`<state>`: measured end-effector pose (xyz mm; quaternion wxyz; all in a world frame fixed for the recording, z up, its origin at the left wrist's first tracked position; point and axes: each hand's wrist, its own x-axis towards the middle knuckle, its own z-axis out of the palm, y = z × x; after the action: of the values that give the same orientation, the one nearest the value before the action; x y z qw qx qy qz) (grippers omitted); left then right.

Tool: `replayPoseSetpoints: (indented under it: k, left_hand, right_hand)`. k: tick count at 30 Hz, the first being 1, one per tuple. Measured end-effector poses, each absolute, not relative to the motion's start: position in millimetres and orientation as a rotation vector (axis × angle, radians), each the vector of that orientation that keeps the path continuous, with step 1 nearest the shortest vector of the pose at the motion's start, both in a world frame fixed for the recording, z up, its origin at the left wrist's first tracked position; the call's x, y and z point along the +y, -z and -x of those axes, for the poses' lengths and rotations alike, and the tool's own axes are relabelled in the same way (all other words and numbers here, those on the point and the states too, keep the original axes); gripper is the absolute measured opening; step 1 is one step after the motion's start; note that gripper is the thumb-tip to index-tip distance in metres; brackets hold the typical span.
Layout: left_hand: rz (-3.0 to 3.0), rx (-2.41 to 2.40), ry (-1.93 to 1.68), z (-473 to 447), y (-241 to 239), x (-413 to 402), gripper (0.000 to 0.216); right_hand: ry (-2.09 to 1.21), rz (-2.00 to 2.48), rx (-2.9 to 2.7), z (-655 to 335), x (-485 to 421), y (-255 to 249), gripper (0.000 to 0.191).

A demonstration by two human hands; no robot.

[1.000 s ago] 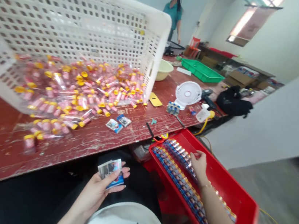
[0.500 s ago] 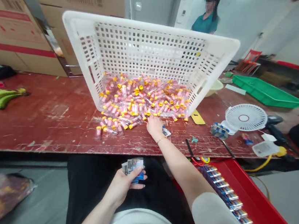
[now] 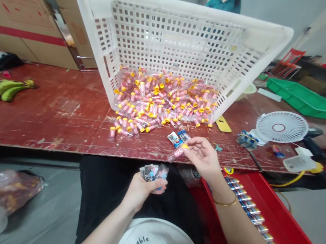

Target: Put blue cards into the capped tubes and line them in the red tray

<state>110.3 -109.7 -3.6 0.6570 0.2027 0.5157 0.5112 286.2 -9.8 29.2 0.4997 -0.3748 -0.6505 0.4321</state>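
Over my lap, my left hand (image 3: 142,189) is closed on several small printed packets (image 3: 156,173), fanned out under the thumb. My right hand (image 3: 203,157) pinches one clear tube (image 3: 177,152) with a yellow cap and pink contents, above the table's front edge. Two blue-and-white packets (image 3: 175,139) lie on the table just behind that tube. Beyond them, a white perforated basket (image 3: 175,31) rests on its side with its opening towards me. A heap of the same yellow-capped tubes (image 3: 154,97) fills its lower part and spills onto the table.
A red tray (image 3: 281,229) with a row of shiny packets (image 3: 253,210) is at my right. A white fan (image 3: 282,127), yellow card (image 3: 223,124) and green tray (image 3: 307,99) stand right of the basket. Bananas (image 3: 5,88) lie left. A person (image 3: 225,2) is behind the basket.
My right hand has come back from the heap towards me, now with a yellow-capped tube in its fingers. My left hand stays over my lap with the packets. The view has tilted down.
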Motion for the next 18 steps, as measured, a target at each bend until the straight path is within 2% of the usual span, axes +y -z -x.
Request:
replayPoseSetpoints:
  k: [4,8,16,17,18]
  left_hand:
    - [-0.524,1.203,-1.183,-116,4,-110,0.038]
    - [-0.575,1.247,-1.155,-118,5,-109,0.036]
    - [-0.483,1.108,-1.054,-117,3,-108,0.038]
    - [-0.432,1.065,-1.060,-118,3,-107,0.039]
    - [-0.383,1.028,-1.069,-119,2,-107,0.039]
  right_hand:
    - [-0.929,0.835,-1.765,-287,-28,-45,0.009]
    - [-0.968,0.769,-1.928,-283,-23,-55,0.005]
    - [-1.573,0.820,-1.710,-273,-20,-23,0.021]
    - [-1.599,0.776,-1.725,-272,-26,-17,0.025]
    - [-1.596,0.735,-1.758,-271,-33,-13,0.037]
